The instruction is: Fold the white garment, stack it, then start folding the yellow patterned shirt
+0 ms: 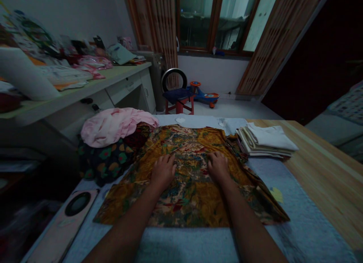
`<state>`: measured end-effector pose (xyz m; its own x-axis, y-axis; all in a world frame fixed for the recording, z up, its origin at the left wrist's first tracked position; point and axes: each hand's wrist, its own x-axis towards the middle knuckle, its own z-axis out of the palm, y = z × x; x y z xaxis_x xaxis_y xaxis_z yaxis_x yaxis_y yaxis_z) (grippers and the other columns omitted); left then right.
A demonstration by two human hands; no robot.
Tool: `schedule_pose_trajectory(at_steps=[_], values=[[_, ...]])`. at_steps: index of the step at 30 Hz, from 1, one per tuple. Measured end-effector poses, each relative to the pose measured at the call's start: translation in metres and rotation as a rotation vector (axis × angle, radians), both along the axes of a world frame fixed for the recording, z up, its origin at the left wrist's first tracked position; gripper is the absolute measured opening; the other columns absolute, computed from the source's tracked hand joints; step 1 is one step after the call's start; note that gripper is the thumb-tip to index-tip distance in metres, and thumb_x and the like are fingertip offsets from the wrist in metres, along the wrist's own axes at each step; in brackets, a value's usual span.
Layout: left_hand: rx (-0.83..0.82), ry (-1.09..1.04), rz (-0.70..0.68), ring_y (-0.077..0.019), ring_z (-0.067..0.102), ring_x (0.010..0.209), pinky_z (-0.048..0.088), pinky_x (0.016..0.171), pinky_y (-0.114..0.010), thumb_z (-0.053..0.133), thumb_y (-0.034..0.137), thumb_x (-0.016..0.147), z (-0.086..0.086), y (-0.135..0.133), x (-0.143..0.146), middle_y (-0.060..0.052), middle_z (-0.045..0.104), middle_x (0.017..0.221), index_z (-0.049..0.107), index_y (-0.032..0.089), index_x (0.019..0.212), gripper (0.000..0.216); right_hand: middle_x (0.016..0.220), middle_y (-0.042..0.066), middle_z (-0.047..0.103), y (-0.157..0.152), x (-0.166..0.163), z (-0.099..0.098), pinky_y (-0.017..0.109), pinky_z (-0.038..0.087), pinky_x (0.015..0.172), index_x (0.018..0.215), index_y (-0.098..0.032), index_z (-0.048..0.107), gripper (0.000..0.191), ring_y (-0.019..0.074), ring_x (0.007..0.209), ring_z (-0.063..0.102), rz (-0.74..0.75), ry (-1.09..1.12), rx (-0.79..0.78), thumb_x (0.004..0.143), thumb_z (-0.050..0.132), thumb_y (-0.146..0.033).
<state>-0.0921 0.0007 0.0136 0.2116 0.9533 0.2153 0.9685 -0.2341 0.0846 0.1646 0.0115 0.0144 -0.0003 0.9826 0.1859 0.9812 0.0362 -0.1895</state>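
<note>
A yellow-brown patterned garment (193,195) lies spread flat on a grey-blue cloth (297,225) that covers the table in front of me. My left hand (163,171) rests palm down on the garment left of its middle, fingers stretched out and close together. My right hand (217,166) lies flat on it a little to the right, fingers also extended. Neither hand holds anything.
A pile of crumpled clothes, pink on top (116,129), sits at the left. A stack of folded light cloths (266,142) lies at the right on the wooden table (326,172). A pink board with a dark ring (70,214) lies at the lower left. A cluttered desk (85,89) stands beyond.
</note>
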Motion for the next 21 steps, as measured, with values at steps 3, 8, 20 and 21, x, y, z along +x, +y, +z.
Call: schedule_pose_trajectory(at_steps=[3,8,20,21], values=[[-0.008,-0.034,-0.049,-0.0286,0.051,0.117,0.044,0.096,-0.043,0.052,0.028,0.094,0.0,0.0,0.0,-0.01,0.06,0.127,0.059,0.02,0.125,0.033,0.111,0.008,0.06,-0.001,0.003,0.001,0.036,0.033,0.088,0.108,-0.023,0.066,0.022,0.0247,0.104,0.05,-0.107,-0.028,0.008,0.093,0.049,-0.024],[-0.018,-0.121,-0.267,-0.0248,0.052,0.118,0.043,0.102,-0.042,0.048,0.024,0.096,-0.006,-0.001,0.003,-0.009,0.061,0.126,0.061,0.021,0.122,0.03,0.113,0.01,0.06,0.0,-0.001,0.005,0.037,0.034,0.089,0.11,-0.021,0.064,0.024,0.0259,0.106,0.051,-0.158,-0.069,-0.018,0.094,0.046,-0.025],[-0.011,-0.189,-0.408,-0.0256,0.051,0.119,0.041,0.105,-0.044,0.056,0.032,0.094,-0.003,-0.011,0.011,-0.007,0.061,0.127,0.06,0.022,0.123,0.031,0.145,0.013,0.049,-0.021,-0.019,0.008,0.037,0.031,0.111,0.133,-0.017,0.057,0.042,0.0244,0.134,0.042,0.249,0.056,-0.073,0.094,0.048,-0.032],[-0.016,-0.19,-0.416,-0.0258,0.051,0.12,0.041,0.106,-0.044,0.057,0.033,0.093,-0.001,-0.012,0.011,-0.007,0.06,0.128,0.06,0.022,0.123,0.032,0.148,0.013,0.047,-0.024,-0.02,0.003,0.038,0.029,0.113,0.136,-0.017,0.054,0.045,0.0241,0.136,0.041,0.267,0.061,-0.079,0.095,0.047,-0.033]])
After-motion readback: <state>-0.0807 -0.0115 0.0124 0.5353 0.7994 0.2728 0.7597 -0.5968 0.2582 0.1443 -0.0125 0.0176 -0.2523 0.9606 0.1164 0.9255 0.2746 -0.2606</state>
